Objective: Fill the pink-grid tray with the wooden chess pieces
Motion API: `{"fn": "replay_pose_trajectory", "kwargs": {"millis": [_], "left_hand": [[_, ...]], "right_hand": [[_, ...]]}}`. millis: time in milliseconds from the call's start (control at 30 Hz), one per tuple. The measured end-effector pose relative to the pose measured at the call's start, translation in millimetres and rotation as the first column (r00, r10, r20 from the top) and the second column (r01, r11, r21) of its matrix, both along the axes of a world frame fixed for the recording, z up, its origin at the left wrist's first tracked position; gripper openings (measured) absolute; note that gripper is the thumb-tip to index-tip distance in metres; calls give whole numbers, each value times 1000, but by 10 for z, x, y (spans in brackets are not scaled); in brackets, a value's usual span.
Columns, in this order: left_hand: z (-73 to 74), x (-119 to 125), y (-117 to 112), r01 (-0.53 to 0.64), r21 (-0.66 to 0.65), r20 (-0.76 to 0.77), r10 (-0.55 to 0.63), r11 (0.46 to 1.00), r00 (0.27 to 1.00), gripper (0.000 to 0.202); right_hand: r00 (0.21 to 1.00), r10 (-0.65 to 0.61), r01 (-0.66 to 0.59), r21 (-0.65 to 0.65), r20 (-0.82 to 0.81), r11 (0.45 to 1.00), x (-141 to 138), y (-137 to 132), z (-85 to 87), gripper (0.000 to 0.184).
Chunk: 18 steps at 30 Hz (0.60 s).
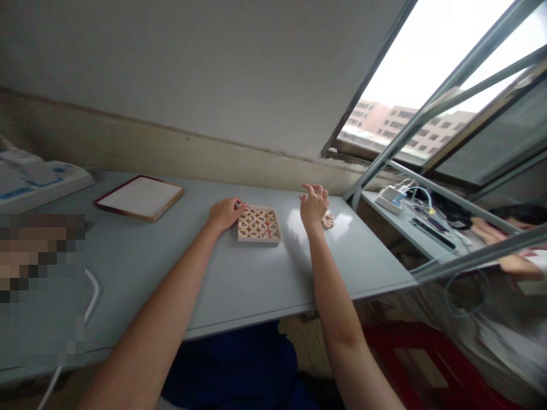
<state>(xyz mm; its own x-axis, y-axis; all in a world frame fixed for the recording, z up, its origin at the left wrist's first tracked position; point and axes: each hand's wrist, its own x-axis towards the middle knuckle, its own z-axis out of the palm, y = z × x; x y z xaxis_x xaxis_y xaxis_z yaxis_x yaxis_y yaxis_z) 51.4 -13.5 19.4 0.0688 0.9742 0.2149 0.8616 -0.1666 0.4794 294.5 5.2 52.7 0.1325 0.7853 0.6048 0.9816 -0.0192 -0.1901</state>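
Note:
A shallow, light wooden box (259,241) sits on the grey desk in front of me. Rows of round xiangqi pieces (257,222) with dark characters lie inside it. My left hand (225,214) is at the box's far left corner, its thumb and fingers closed on the rim there. To the right of the box, my right hand (314,206) is raised over the desk, fingers apart and partly bent, with nothing visible in it. Just beside that hand are a few loose xiangqi pieces (327,221), partly hidden behind it.
A flat wood-edged panel (139,196) with a white face lies at the left. Beyond it stands a white and blue appliance (43,173). Metal bars (384,154) rise at the desk's right end. Past them, a second desk holds a power strip (391,199), and a person's arm (496,228) shows.

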Motion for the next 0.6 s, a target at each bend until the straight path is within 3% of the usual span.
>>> {"fn": "replay_pose_trajectory", "kwargs": {"millis": [67,133,233,333,467,533,600], "left_hand": [[10,10,-12,23,6,-29,-23,1000,999,45],[14,16,-20,31,6,-46,-31,1000,998,44],[7,19,-27,14,7,-52,-14,1000,999,43],[-10,12,-30,-30,-6,-32,29,1000,999,45],[-22,6,-36,-70,-26,9,70,997,997,45],[-16,7,-39,-70,-30,26,70,997,997,45],[-8,6,-39,-50,-38,52,52,998,997,46]], "right_hand": [[975,-218,212,-122,-34,970,287,20,-82,35],[945,-325,307,-246,-32,919,453,31,-194,40],[944,-328,319,-326,29,890,482,50,-334,33],[954,-294,297,-307,57,904,406,67,-379,27],[978,-198,177,-254,-62,951,321,88,-327,25],[985,-48,17,-185,-166,983,229,100,-279,28],[956,176,-201,-90,-234,975,65,99,-232,30]]}}
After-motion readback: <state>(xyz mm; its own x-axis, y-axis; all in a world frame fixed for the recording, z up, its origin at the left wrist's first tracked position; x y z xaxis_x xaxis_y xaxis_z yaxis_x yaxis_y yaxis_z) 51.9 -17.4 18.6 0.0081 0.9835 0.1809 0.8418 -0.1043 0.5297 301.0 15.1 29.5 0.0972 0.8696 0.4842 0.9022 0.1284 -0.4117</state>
